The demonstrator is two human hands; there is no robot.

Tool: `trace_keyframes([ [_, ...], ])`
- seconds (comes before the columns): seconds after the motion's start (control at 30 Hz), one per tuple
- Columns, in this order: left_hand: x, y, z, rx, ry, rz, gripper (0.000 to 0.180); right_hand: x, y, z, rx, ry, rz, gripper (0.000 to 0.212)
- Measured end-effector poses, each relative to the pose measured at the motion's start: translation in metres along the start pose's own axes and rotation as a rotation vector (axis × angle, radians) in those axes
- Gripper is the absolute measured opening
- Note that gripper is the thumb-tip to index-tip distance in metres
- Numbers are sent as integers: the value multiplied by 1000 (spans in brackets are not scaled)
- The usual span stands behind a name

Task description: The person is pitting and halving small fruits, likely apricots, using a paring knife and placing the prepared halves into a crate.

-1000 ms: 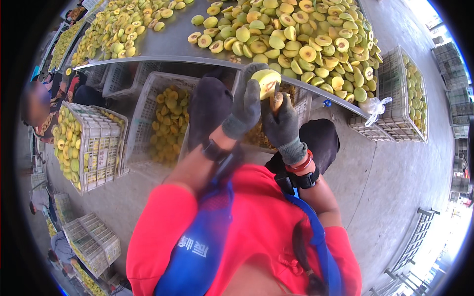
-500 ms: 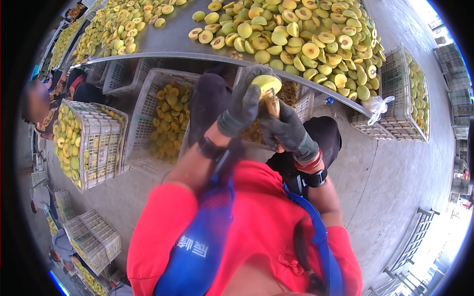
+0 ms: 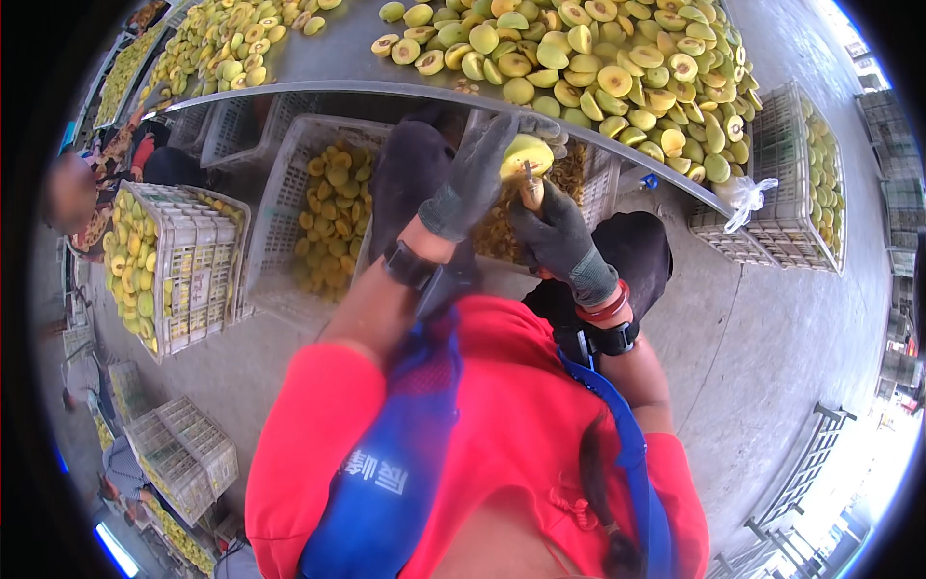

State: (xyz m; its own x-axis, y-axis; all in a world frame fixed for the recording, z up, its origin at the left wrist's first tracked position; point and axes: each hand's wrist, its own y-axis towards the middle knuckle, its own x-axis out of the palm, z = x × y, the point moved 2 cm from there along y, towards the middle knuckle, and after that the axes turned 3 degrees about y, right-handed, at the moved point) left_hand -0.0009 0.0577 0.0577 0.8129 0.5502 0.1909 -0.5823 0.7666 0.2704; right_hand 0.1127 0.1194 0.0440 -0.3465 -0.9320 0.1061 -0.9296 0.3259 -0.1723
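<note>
my gloved left hand (image 3: 477,179) grips the halved yellow fruit (image 3: 528,154) while my right hand (image 3: 558,236) clenches a small tool (image 3: 530,186) dug into it, and a slip could jab my left palm.

Bare grey concrete floor (image 3: 772,318) in daylight, white plastic crates (image 3: 193,270) standing beneath a long metal table (image 3: 328,58).
</note>
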Motion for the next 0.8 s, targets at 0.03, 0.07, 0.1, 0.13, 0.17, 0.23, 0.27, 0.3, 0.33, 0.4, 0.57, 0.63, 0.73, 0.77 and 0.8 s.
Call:
trace_keyframes([
  [0.03,3,0,5,103,93,-17,44,5,0,0,-82,-63,40,12],
  [0.07,5,-2,5,100,94,-17,44,8,-1,0,-164,-126,80,11],
  [0.1,6,-3,4,51,144,63,47,8,-2,-1,-163,-125,77,11],
  [0.13,6,-3,4,2,195,142,52,8,-3,-3,-56,-35,9,11],
  [0.17,7,-3,5,1,195,143,52,9,-4,-5,52,55,-58,11],
  [0.23,9,-6,3,-55,22,180,61,9,-10,-15,128,118,-90,11],
  [0.27,9,-6,3,-58,21,181,61,10,-12,-16,201,180,-122,11],
  [0.3,8,-4,4,-22,16,161,60,9,-11,-14,202,181,-122,11],
  [0.33,8,-3,5,14,11,141,59,8,-9,-11,116,88,-101,11],
  [0.4,9,-2,1,2,-13,171,61,7,-6,-4,32,-7,-81,10],
  [0.57,3,-1,-4,-1,-72,209,64,4,-3,9,-89,-243,-15,12],
  [0.63,-1,-1,-2,27,-31,66,62,2,-4,7,-84,-356,-34,12],
  [0.73,1,-3,-3,15,23,1,60,2,-8,-1,-10,-384,-115,12],
  [0.77,-2,-2,-6,14,23,3,60,3,-9,-5,58,-295,-176,13],
  [0.8,-4,-1,-8,52,75,-82,60,4,-9,-11,59,-295,-176,13],
])
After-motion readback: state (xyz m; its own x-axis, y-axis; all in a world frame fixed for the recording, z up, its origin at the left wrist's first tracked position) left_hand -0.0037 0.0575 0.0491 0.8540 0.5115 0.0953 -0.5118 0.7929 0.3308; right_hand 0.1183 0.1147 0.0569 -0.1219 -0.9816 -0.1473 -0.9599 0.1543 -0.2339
